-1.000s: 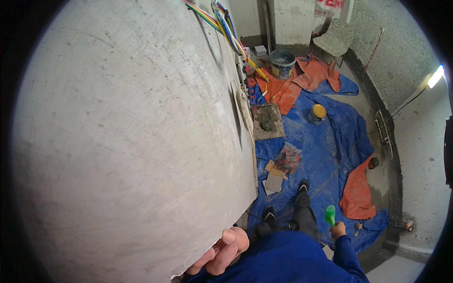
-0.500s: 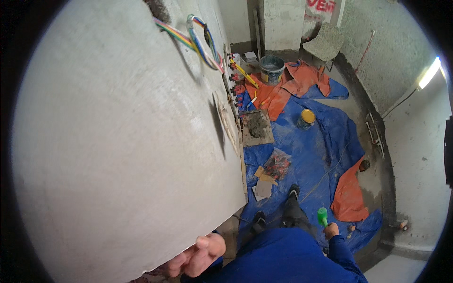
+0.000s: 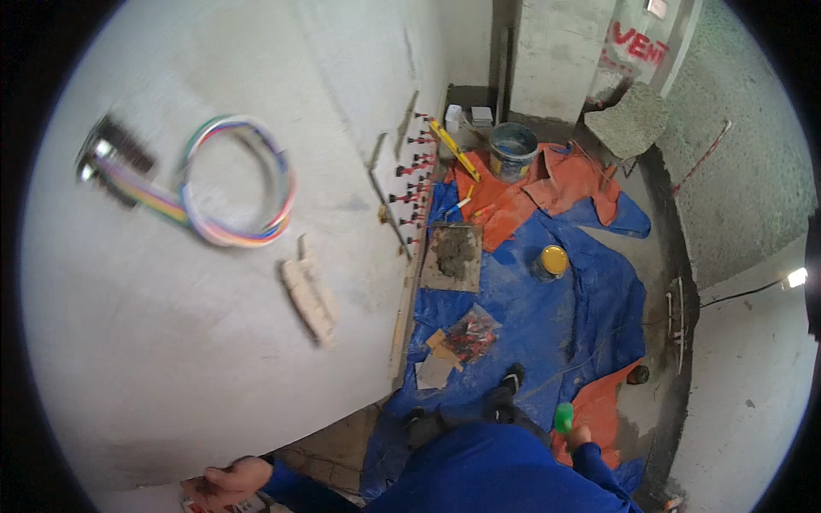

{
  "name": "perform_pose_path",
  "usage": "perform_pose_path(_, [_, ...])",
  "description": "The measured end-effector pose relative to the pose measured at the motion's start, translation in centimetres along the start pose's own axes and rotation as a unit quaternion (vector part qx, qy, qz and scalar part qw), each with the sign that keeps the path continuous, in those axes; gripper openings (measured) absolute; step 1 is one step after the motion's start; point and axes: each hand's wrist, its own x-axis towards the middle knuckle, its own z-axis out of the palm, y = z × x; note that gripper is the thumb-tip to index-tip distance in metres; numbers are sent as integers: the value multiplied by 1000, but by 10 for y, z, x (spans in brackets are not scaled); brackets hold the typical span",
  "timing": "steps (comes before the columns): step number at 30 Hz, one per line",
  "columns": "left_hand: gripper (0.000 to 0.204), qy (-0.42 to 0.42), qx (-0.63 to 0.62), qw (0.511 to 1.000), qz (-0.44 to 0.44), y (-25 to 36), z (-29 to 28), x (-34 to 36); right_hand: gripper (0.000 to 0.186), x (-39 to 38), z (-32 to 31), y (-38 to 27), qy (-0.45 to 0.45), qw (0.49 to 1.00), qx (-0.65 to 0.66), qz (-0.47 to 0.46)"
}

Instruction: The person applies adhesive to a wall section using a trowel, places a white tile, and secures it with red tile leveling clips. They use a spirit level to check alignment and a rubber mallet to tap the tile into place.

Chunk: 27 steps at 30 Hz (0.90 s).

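Observation:
My right hand (image 3: 580, 436) is closed around a mallet with a green head (image 3: 564, 417), low at the right of my body. At the lower left, my left hand (image 3: 238, 476) reaches under the lower edge of the large pale wall (image 3: 214, 359), thumb apart from partly hidden fingers. Just below it lies a white and red item (image 3: 248, 504), mostly cut off by the frame; whether the fingers touch it is unclear. Out of a dark hole in the wall comes a loop of coloured wires (image 3: 192, 214). A pale, rough strip (image 3: 308, 299) stands out from the wall below the loop.
Red clips (image 3: 419, 171) line the wall's far edge, near a yellow level (image 3: 453, 147). A blue tarp (image 3: 530, 299) and orange sheets (image 3: 496, 205) cover the floor. On them stand a bucket (image 3: 513, 152), a yellow-lidded can (image 3: 554, 261), a mortar-covered board (image 3: 451, 256) and a plastic bag (image 3: 472, 333).
My view has turned, bringing the whole wire loop and wall hole into sight. My left hand has moved left and lower along the wall's bottom edge. The mallet stays in my right hand.

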Motion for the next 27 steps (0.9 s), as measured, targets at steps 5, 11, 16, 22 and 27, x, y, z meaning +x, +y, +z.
perform_pose_path(5, [33,2,173,985,14,1,0,-13,17,83,-135,-62,-46,942,-201,-266])
perform_pose_path(11, [44,-9,412,908,73,5,-16,-10,34,160,-200,-175,72,967,-125,-209])
perform_pose_path(16, [40,13,420,907,26,-5,-30,-9,22,208,-226,-238,-123,959,-44,-252])
perform_pose_path(22, [43,-81,571,807,129,-28,-73,-13,26,265,-283,-325,-86,835,-288,-462])
perform_pose_path(27, [40,-31,590,795,139,-48,-105,-8,37,335,-354,-409,-85,541,-544,-635])
